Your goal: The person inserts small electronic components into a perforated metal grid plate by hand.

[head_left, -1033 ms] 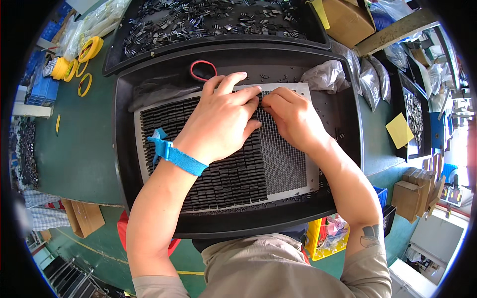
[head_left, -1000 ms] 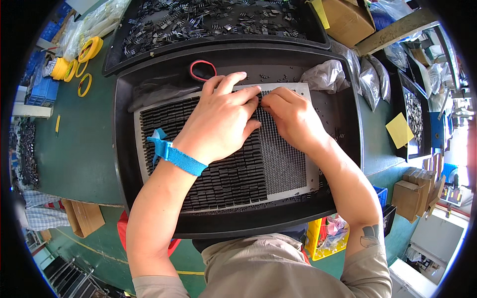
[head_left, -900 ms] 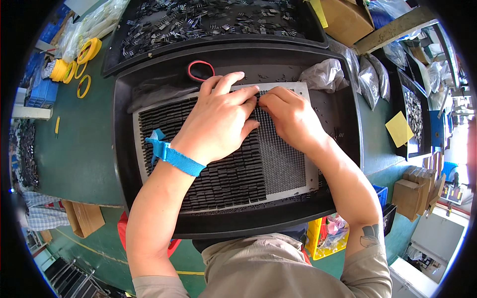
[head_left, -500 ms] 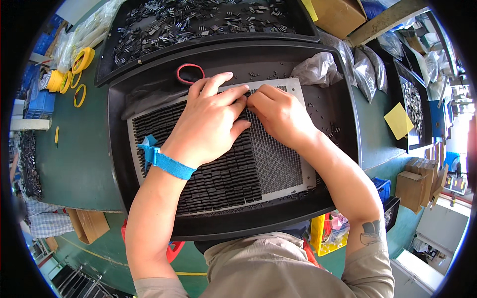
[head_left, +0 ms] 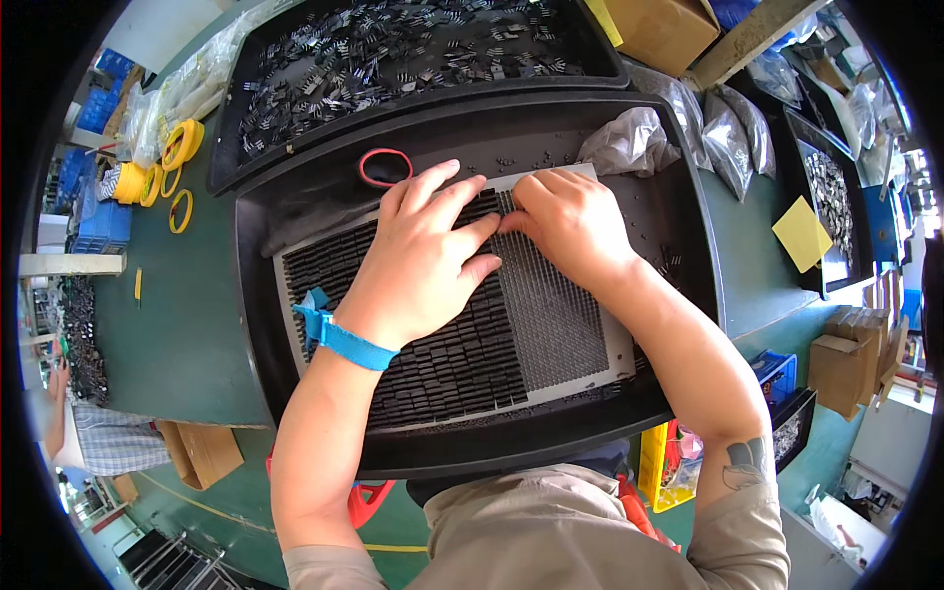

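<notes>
A perforated metal plate lies in a black tray. Dense rows of small black parts cover its left and middle, while bare holes show on the right. Over the filled rows spreads my left hand, open, fingers apart, its fingertips near the border with the bare holes. A blue strap circles that wrist. My right hand is closed, thumb and fingers pinched at the plate's upper part beside the last row. Whatever sits between those fingertips is hidden.
Behind stands another black tray with many loose black pieces. A plastic bag and a red-rimmed black tube-like item lie in the near tray. Yellow tape rolls sit at left, a yellow paper at right.
The whole view has shifted slightly, so the scene sits further right. My left fingers have drawn a little away from the right fingertips. The right hand stays pinched near the row border.
</notes>
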Demonstrator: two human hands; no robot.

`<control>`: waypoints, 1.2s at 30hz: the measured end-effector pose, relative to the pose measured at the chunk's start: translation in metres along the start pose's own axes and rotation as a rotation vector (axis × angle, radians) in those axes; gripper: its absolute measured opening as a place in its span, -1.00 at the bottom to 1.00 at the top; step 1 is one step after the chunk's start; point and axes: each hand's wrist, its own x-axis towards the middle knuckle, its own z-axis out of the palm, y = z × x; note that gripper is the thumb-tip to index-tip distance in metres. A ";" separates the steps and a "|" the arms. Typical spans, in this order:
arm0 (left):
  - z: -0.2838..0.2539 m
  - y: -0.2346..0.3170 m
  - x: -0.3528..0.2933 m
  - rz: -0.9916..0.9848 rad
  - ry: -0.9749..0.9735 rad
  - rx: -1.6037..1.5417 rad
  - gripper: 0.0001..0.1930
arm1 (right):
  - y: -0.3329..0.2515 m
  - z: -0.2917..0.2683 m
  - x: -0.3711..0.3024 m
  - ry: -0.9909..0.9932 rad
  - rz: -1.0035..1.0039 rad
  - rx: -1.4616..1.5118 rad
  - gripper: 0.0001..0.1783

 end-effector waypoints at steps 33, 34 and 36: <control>-0.006 0.009 0.008 0.024 -0.028 0.106 -0.64 | -0.010 -0.015 -0.003 -0.169 0.261 0.172 -0.52; -0.006 0.009 0.009 0.039 -0.037 0.106 -0.64 | -0.007 -0.023 0.000 -0.159 0.276 0.171 -0.52; -0.005 0.010 0.011 0.040 -0.022 0.112 -0.64 | 0.002 -0.038 0.005 -0.036 0.352 0.133 -0.60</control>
